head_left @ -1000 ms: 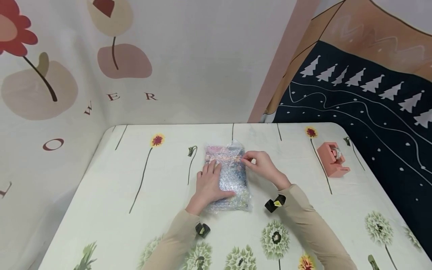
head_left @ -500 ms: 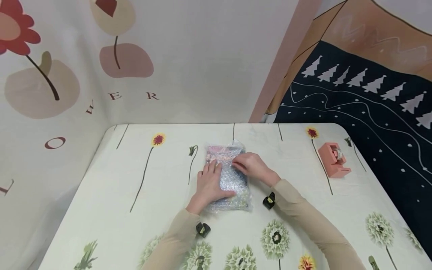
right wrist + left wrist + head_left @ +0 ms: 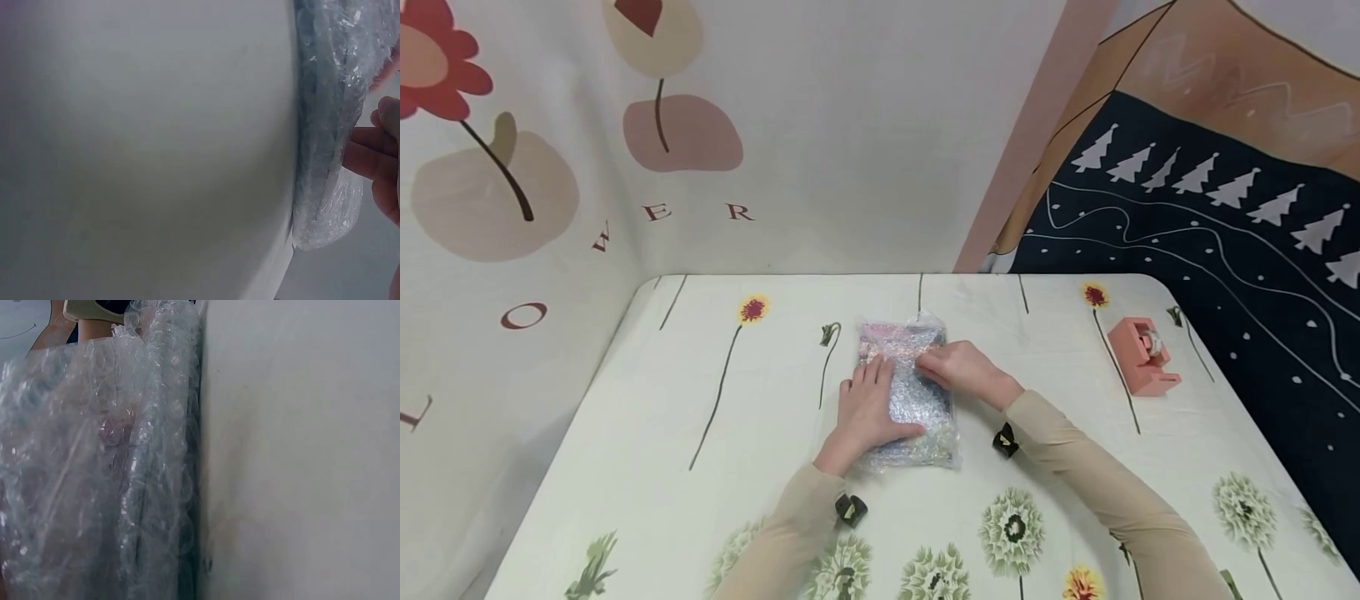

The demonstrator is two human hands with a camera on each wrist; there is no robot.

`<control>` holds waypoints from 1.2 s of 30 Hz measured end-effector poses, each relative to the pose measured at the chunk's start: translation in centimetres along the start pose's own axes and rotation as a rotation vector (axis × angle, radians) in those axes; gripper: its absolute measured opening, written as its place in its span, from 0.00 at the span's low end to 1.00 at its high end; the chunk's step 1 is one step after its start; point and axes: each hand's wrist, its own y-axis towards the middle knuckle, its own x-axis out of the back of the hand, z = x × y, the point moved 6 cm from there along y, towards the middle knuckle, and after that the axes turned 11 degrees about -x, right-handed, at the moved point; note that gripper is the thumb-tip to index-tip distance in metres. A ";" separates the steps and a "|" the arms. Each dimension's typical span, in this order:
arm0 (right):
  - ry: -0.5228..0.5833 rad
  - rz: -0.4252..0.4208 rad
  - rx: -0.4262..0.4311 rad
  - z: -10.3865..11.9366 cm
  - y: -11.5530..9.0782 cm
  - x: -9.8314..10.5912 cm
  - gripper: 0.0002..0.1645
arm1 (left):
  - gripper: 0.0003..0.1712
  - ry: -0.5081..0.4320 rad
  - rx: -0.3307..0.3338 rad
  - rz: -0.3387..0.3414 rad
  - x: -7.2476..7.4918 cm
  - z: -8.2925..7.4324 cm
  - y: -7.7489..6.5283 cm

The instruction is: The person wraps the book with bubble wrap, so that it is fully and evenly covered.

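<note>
A flat, colourful item wrapped in clear bubble wrap (image 3: 921, 417) lies on the table. My left hand (image 3: 867, 408) rests across its left side, fingers extended and thumb spread. Over its upper right part, my right hand (image 3: 958, 367) has bent fingers, and their tips meet the wrap. Whether they pinch a bit of the wrap or tape is hidden. In the left wrist view the bubble wrap (image 3: 156, 456) bulges along one edge, with layers folded over. Fingers of the right hand (image 3: 381, 150) touch the wrapped item's upper face in the right wrist view.
A coral-pink tape dispenser (image 3: 1138, 358) with a roll in it stands at the right of the table. A white cloth with printed flowers covers the table (image 3: 760, 442). Printed curtains (image 3: 850, 167) hang behind and on both sides.
My right hand has moved left from the wrapped item's right edge onto its upper face, then stayed nearly still. My left hand has stayed in place.
</note>
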 end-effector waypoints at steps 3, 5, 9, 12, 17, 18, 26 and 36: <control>-0.041 -0.003 0.047 0.4 -0.1 0.1 0.07 | 0.64 -0.013 -0.018 -0.017 0.0 -0.1 -0.1; -0.063 -0.005 0.070 0.5 -0.3 0.1 0.07 | 0.61 -0.013 -0.035 -0.030 0.1 -0.2 -0.1; -0.080 0.005 0.096 0.6 -0.6 0.1 0.07 | 0.55 0.000 -0.057 -0.035 0.1 -0.4 -0.3; -0.077 0.005 0.110 0.7 -0.6 0.1 0.08 | 0.52 0.000 -0.067 -0.039 0.1 -0.4 -0.3; -0.084 -0.013 0.123 0.8 -0.6 0.1 0.07 | 0.48 -0.004 -0.078 -0.037 0.1 -0.4 -0.4; -0.087 -0.014 0.124 0.8 -0.6 0.1 0.07 | 0.48 -0.003 -0.079 -0.034 0.1 -0.5 -0.4; -0.085 0.044 0.116 0.7 -0.6 0.0 0.06 | 0.44 0.039 -0.076 0.000 0.1 -0.4 -0.4; 0.010 0.074 0.137 0.7 -0.8 0.5 0.07 | 0.43 0.043 -0.084 0.004 0.1 -0.5 -0.4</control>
